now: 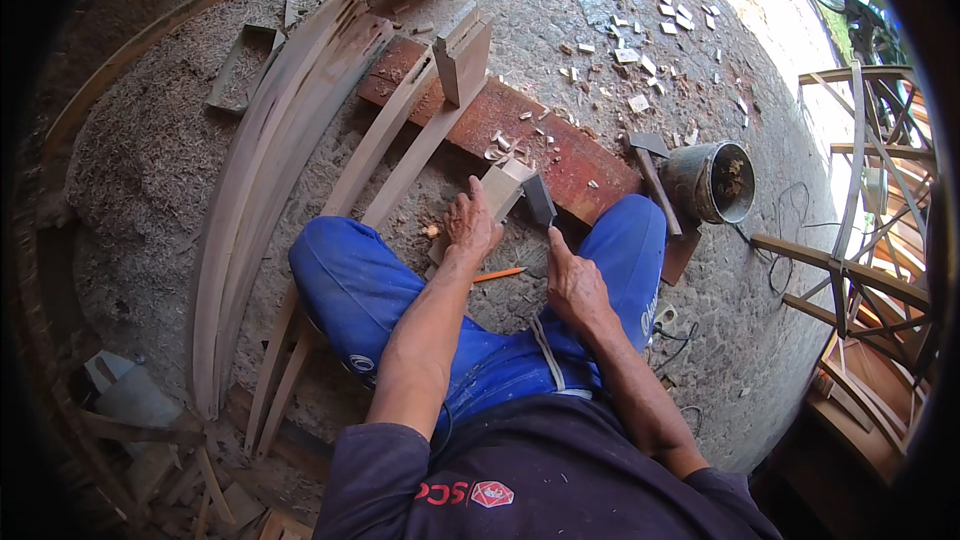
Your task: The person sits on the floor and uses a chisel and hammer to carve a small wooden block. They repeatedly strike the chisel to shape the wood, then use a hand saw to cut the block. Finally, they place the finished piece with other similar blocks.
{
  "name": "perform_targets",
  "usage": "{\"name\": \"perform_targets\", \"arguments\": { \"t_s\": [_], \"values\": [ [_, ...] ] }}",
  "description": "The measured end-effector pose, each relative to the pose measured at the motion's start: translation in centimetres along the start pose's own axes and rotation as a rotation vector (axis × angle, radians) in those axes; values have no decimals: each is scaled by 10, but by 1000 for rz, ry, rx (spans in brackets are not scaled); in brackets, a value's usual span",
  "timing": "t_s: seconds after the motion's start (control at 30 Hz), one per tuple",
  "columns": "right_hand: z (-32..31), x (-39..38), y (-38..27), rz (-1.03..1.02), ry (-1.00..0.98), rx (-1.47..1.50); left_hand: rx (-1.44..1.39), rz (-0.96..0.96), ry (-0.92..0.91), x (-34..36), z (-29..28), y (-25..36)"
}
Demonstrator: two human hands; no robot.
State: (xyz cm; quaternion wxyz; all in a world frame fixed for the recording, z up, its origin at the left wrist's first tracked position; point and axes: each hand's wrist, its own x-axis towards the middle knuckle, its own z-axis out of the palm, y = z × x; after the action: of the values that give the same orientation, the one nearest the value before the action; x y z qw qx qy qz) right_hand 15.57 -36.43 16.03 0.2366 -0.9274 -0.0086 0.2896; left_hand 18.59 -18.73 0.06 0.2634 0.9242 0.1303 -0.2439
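My left hand grips a pale wooden piece that slants up to the reddish board, where curled shavings lie. My right hand is closed on a chisel's handle; its broad dark blade rests at the right side of the pale piece's upper end. An orange pencil lies on the ground between my legs. At the board's right end, a hammer-like tool with a wooden handle leans beside a metal bucket holding shavings.
Long curved planks and narrower slats lie at left, near a small tray. Scattered offcuts cover the ground ahead. A wooden lattice frame and cables are at right, with a bicycle beyond.
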Motion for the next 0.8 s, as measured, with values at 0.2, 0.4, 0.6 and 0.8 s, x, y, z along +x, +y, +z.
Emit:
{"name": "perform_targets", "arguments": {
  "t_s": [0.2,0.4,0.6,0.8],
  "values": [
    [-20,12,7,-20,-56,13,3,0,-14,1,-2,0],
    [-20,22,32,-59,-87,18,-9,14,-3,4,3,-6],
    [-13,52,29,-198,-18,37,-5,21,-4,6,2,-7],
    [-22,49,39,-160,-65,-27,9,27,5,5,-3,-9]
  ]
}}
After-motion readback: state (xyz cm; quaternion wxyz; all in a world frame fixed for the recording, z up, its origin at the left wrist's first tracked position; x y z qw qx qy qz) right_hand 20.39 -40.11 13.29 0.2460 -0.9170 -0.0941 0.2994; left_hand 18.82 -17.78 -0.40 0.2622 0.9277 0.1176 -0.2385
